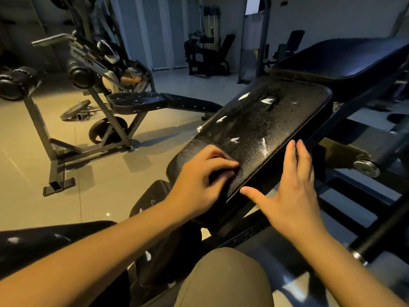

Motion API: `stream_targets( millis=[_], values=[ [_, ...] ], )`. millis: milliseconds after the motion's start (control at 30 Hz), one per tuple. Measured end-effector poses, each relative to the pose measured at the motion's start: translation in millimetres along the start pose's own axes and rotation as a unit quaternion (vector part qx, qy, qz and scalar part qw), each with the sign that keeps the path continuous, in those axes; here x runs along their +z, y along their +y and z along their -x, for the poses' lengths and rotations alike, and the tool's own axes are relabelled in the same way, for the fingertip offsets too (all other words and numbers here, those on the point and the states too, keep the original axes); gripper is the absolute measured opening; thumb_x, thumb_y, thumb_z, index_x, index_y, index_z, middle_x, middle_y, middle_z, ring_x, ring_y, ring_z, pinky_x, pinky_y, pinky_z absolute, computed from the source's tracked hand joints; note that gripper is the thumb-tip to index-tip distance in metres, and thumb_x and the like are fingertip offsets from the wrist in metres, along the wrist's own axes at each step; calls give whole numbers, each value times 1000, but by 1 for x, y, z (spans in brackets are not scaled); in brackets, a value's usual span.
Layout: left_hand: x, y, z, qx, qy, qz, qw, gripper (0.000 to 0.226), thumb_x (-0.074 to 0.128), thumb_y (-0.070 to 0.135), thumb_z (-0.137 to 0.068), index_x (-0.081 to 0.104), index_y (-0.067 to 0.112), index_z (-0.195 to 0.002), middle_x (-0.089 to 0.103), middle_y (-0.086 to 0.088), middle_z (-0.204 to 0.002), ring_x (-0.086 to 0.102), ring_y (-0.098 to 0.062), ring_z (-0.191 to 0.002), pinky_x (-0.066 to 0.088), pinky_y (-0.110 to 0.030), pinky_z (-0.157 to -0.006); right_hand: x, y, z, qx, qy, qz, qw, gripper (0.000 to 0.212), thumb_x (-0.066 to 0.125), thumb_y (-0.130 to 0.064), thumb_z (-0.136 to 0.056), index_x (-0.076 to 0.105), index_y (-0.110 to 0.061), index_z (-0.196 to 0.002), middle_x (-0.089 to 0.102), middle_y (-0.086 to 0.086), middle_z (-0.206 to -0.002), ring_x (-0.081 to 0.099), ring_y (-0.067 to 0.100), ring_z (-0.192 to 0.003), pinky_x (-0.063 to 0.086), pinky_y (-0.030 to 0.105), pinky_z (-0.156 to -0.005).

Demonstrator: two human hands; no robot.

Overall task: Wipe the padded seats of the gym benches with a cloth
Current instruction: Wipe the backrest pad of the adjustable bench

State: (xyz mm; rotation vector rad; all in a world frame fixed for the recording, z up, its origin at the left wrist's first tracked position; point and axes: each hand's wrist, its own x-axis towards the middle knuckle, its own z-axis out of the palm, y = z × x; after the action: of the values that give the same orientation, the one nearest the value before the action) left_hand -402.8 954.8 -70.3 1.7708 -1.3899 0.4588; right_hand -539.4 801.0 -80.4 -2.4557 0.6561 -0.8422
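Observation:
A black padded bench seat (265, 120) slopes up away from me, with several white smears (263, 145) and a damp sheen on it. My left hand (199, 180) presses on its near left corner with fingers curled on what looks like a dark, fine-woven cloth (192, 149); the cloth is hard to tell from the pad. My right hand (292, 191) lies flat and spread along the pad's near right edge, holding nothing. A second black pad (345, 60) continues the bench at the upper right.
Another bench with a speckled black seat (137, 103) and foam rollers (79, 72) stands to the left on the tiled floor (44, 151). Weight machines (208, 56) line the back wall. A black pad (44, 240) and my knee (225, 278) lie close below.

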Motion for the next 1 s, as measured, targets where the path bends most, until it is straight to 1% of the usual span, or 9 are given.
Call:
stream_targets(
  millis=[100,233,333,400,500,567,733,833,1000],
  values=[
    [-2,-8,4,49,-33,-12,998,22,68,15,-95,76,13,-116,62,1,-112,61,-12,-103,49,-24,-89,1,1,0,4,-3,6,1000,133,77,-66,-69,-6,-21,-162,-11,-15,-166,2,23,-155,27,53,-119],
    [-11,-83,-26,-144,73,-105,981,17,69,20,-96,78,17,-111,63,1,-107,60,-13,-101,48,-30,-92,1,0,1,-2,-10,6,1000,132,74,-68,-69,-7,-18,-162,-11,-13,-166,2,25,-155,26,52,-119],
    [-13,-93,-38,-237,75,-111,962,19,67,23,-97,77,17,-113,62,2,-104,60,-17,-102,45,-29,-91,-2,-1,1,1,-20,12,1000,132,74,-68,-71,-10,-19,-162,-14,-12,-166,-1,25,-155,25,52,-120],
    [-7,-56,-29,-188,71,-63,978,18,69,21,-96,78,18,-111,60,5,-103,59,-10,-99,49,-34,-92,-3,-3,1,0,-20,14,1000,133,74,-67,-72,-10,-19,-161,-15,-11,-167,-2,25,-155,24,52,-120],
    [2,4,2,-25,3,4,1000,20,70,17,-94,78,15,-113,62,2,-107,60,-9,-102,50,-26,-91,-2,-3,0,-3,-13,18,1000,132,76,-65,-72,-10,-19,-161,-14,-11,-167,-2,24,-155,24,51,-120],
    [1,8,8,29,-30,5,999,22,70,17,-94,77,13,-115,62,0,-108,61,-10,-101,49,-23,-88,-1,-3,0,0,-15,19,1000,131,76,-63,-73,-10,-20,-161,-14,-11,-167,-1,24,-155,24,50,-120],
    [-6,-70,-26,-140,75,-80,984,17,69,21,-95,78,17,-109,61,3,-103,60,-14,-99,49,-36,-93,-2,-4,2,-1,-21,7,1000,131,74,-66,-72,-9,-19,-162,-14,-10,-167,-2,22,-155,23,49,-121],
    [-10,-86,-40,-234,66,-104,964,19,67,26,-97,77,19,-112,60,3,-103,59,-18,-103,46,-36,-94,-4,-5,3,4,-18,2,1000,131,75,-65,-72,-9,-19,-162,-14,-10,-167,-2,21,-154,23,50,-120],
    [2,-4,0,-47,14,-15,999,20,69,19,-96,77,16,-114,60,3,-107,60,-9,-101,50,-29,-90,-4,-6,2,0,-11,7,1000,132,78,-62,-72,-8,-18,-162,-12,-8,-167,-1,23,-154,25,49,-120]
  ],
)
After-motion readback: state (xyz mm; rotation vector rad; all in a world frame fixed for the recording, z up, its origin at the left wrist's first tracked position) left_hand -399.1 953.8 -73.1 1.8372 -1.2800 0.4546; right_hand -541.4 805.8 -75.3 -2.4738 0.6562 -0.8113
